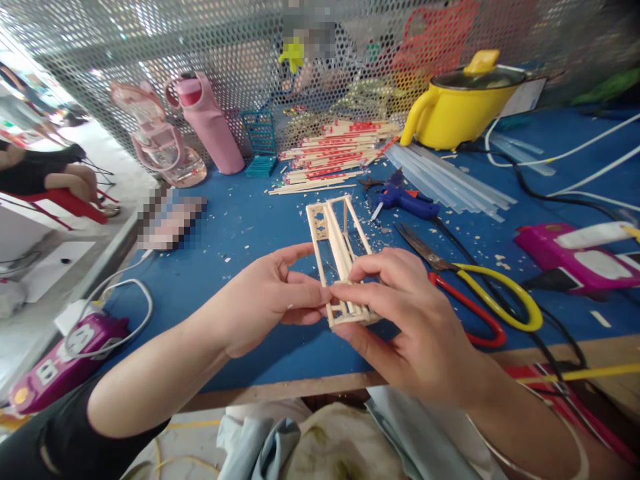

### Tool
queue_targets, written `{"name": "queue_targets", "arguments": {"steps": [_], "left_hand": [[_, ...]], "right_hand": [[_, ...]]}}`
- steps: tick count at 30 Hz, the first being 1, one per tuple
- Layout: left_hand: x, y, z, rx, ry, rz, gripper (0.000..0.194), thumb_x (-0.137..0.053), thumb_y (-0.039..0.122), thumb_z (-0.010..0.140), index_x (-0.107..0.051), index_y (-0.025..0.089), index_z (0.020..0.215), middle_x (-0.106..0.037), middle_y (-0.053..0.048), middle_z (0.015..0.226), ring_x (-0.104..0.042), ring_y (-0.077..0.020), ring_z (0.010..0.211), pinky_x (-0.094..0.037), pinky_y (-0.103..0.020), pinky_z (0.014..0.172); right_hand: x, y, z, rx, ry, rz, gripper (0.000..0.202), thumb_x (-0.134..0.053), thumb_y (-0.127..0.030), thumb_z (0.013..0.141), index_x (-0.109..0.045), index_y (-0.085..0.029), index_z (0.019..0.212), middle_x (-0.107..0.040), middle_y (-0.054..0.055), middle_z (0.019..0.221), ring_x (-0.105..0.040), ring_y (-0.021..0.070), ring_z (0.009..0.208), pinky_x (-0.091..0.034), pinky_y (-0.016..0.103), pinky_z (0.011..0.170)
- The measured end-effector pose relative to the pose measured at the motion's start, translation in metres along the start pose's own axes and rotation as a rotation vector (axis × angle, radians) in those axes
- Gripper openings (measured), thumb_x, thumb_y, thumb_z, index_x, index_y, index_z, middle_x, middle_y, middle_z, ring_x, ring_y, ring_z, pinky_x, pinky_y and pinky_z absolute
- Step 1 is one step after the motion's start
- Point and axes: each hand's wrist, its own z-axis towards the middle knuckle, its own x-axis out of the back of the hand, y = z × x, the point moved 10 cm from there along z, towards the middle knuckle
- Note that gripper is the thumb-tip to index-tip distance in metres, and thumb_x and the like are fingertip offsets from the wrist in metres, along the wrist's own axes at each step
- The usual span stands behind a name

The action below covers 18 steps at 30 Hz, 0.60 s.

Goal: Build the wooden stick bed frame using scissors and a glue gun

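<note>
Open stick frame [338,243] held between two bare hands above the near part of the blue tabletop [230,240]. Its long axis runs away from the person, the far end leaning slightly left. The left hand [280,290] pinches the left rail towards the near end; the right hand [407,313] grips the near end itself, fingers above and thumb below. Both hands are thus in contact, neither nearer; whether the frame also touches the table cannot be told. The far end projects free of both hands, towards a pile of sticks [340,150]. Scissors [453,267] and a blue glue gun [407,200] bound the right side; more room, strewn with scraps, lies left.
</note>
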Motion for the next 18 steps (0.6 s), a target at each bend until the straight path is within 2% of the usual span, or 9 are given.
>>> {"name": "queue_targets", "arguments": {"steps": [4, 10, 15, 18], "left_hand": [[-0.0011, 0.0011, 0.0026, 0.022, 0.021, -0.008, 0.074, -0.068, 0.007, 0.068, -0.041, 0.018, 0.135, -0.067, -0.001, 0.067, -0.058, -0.0078, 0.054, -0.050, -0.019, 0.056], [-0.0037, 0.0051, 0.0014, 0.001, 0.006, 0.055, 0.078, -0.068, 0.007, 0.069, -0.035, 0.020, 0.139, -0.065, 0.001, 0.064, -0.057, -0.0078, 0.053, -0.048, -0.019, 0.055], [-0.0053, 0.0098, 0.0020, -0.036, -0.008, 0.100, 0.077, -0.069, 0.007, 0.069, -0.036, 0.019, 0.138, -0.064, 0.003, 0.062, -0.056, -0.0065, 0.052, -0.046, -0.016, 0.053], [-0.0074, 0.0079, 0.0036, -0.011, -0.029, 0.069, 0.077, -0.069, 0.005, 0.068, -0.038, 0.017, 0.137, -0.063, 0.004, 0.060, -0.055, -0.0058, 0.050, -0.044, -0.015, 0.051]], "right_hand": [[-0.0013, 0.0023, 0.0009, -0.040, -0.005, 0.007, 0.025, -0.062, -0.025, 0.081, -0.059, -0.020, 0.106, -0.058, 0.007, 0.105, -0.052, 0.0220, 0.100, -0.041, 0.043, 0.091], [-0.0007, 0.0007, -0.0008, -0.027, -0.015, -0.004, 0.026, -0.063, -0.024, 0.080, -0.061, -0.018, 0.105, -0.057, 0.008, 0.104, -0.052, 0.0224, 0.098, -0.041, 0.042, 0.089], [0.0005, 0.0004, -0.0007, -0.021, -0.010, -0.012, 0.023, -0.063, -0.023, 0.081, -0.064, -0.018, 0.103, -0.057, 0.008, 0.102, -0.053, 0.0223, 0.097, -0.042, 0.043, 0.087], [0.0014, 0.0005, -0.0003, -0.022, -0.004, -0.011, 0.022, -0.062, -0.025, 0.081, -0.064, -0.019, 0.103, -0.057, 0.008, 0.102, -0.053, 0.0221, 0.097, -0.042, 0.043, 0.087]]}}
